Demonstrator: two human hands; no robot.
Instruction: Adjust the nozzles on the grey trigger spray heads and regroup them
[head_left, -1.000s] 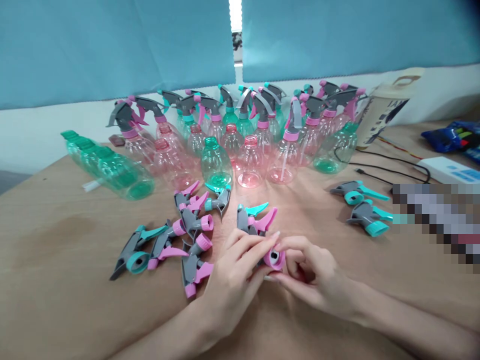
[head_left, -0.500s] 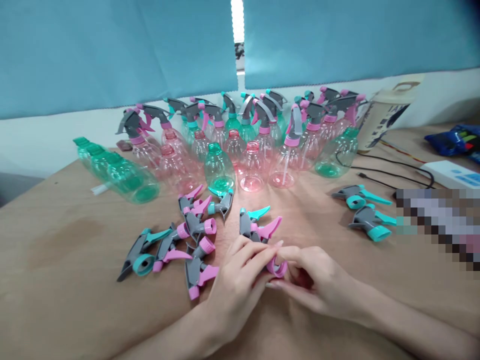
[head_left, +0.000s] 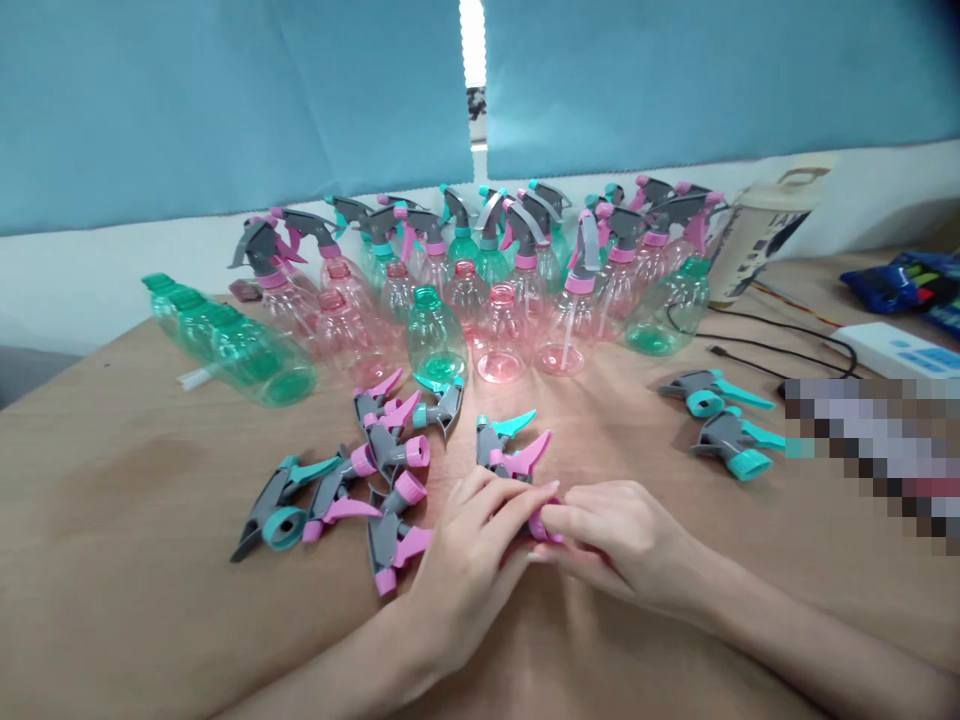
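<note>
My left hand is wrapped round a grey spray head with a pink trigger, its body largely hidden under my fingers. At its pink collar, the curled fingers of my right hand press against the ring and cover its opening. Just beyond my left fingers lies a grey spray head with a teal trigger. To the left are several loose spray heads, among them a pink one near my left wrist and a teal-collared one farther out.
Behind my hands stand several pink and green bottles, some open like the front pink bottle, others topped with spray heads. Green bottles form a row at left. At right are two teal spray heads, a black cable, a white box and a tumbler.
My right fingers have closed in over the pink collar, whose open ring showed before and is now mostly covered. My left hand keeps its hold, and the view has shifted slightly.
</note>
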